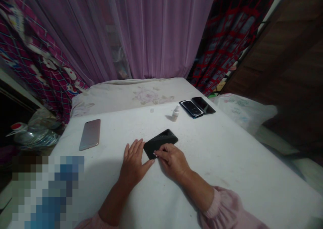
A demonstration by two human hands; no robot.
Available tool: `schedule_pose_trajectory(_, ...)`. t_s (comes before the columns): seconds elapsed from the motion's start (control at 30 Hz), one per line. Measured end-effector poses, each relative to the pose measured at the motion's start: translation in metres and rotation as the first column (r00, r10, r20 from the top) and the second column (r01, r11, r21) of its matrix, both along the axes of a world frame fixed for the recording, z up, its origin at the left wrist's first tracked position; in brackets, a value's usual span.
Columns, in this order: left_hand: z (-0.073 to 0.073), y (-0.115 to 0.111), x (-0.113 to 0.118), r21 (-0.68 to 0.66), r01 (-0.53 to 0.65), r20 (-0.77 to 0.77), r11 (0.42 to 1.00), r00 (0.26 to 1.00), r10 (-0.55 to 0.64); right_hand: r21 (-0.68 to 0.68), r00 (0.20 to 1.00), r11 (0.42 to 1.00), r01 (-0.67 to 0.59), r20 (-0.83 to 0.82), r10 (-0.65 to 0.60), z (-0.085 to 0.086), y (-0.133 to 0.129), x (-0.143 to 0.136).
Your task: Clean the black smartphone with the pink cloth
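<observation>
A black phone (pixel 159 140) lies slanted on the white tabletop, its dark glossy face up. My left hand (pixel 134 161) rests at its left end, fingers spread, the thumb and index finger touching the edges. With thumb and fingertips pinched together, my right hand (pixel 173 160) holds a small white piece (pixel 155 153) against the phone's near edge. What the piece is made of is too small to tell.
A pinkish phone (pixel 90 135) lies at the left. Beyond the black phone stand a small white bottle (pixel 175 114) and a tiny square (pixel 151 111). Several dark phones (pixel 203 105) lie at the back right. A plastic bottle (pixel 35 135) is beside the table.
</observation>
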State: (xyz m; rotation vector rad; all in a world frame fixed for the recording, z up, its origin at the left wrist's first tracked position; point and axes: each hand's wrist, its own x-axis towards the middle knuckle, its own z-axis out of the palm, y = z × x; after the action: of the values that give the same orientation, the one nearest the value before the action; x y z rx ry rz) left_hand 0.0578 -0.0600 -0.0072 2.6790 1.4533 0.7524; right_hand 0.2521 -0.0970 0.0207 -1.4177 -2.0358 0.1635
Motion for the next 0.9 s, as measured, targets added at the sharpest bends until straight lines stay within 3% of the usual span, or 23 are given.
schedule_pose_trajectory(0.1, 0.000, 0.000, 0.000, -0.001, 0.004, 0.002, 1.000, 1.000, -0.004, -0.057, 0.987, 0.985, 0.161, 0.035, -0.159, -0.002, 0.006, 0.023)
schedule_pose_trajectory(0.2, -0.001, 0.000, 0.000, 0.001, 0.004, 0.007, 1.000, 1.000, -0.004, -0.071, 0.931, 0.930, 0.362, 0.082, -0.356, -0.004, 0.011, 0.047)
schedule_pose_trajectory(0.3, -0.003, 0.000, 0.000, 0.009, -0.002, 0.013, 1.000, 1.000, 0.002, -0.053, 0.889, 0.889, 0.455, 0.092, -0.449, -0.008, 0.014, 0.060)
schedule_pose_trajectory(0.4, -0.004, 0.001, 0.000, 0.023, -0.003, 0.011, 1.000, 1.000, 0.002, -0.013, 0.908, 0.910, 0.414, 0.077, -0.412, -0.009, 0.013, 0.055)
schedule_pose_trajectory(0.53, -0.004, 0.001, -0.001, 0.035, 0.005, 0.001, 0.999, 1.000, -0.005, 0.032, 0.985, 0.985, 0.171, 0.034, -0.172, -0.006, 0.007, 0.026)
schedule_pose_trajectory(0.67, -0.003, 0.000, 0.000, 0.035, 0.002, -0.001, 0.999, 1.000, -0.002, 0.036, 1.000, 0.999, 0.001, 0.001, -0.001, -0.003, 0.002, 0.008)
schedule_pose_trajectory(0.73, -0.003, 0.000, 0.000, 0.037, 0.003, 0.000, 0.999, 1.000, -0.003, 0.025, 0.999, 0.999, 0.037, 0.004, -0.037, -0.003, 0.004, 0.015)
schedule_pose_trajectory(0.9, -0.003, 0.002, -0.004, 0.007, 0.015, -0.017, 1.000, 1.000, -0.015, -0.034, 0.940, 0.948, 0.317, -0.118, -0.319, -0.006, 0.026, 0.052)
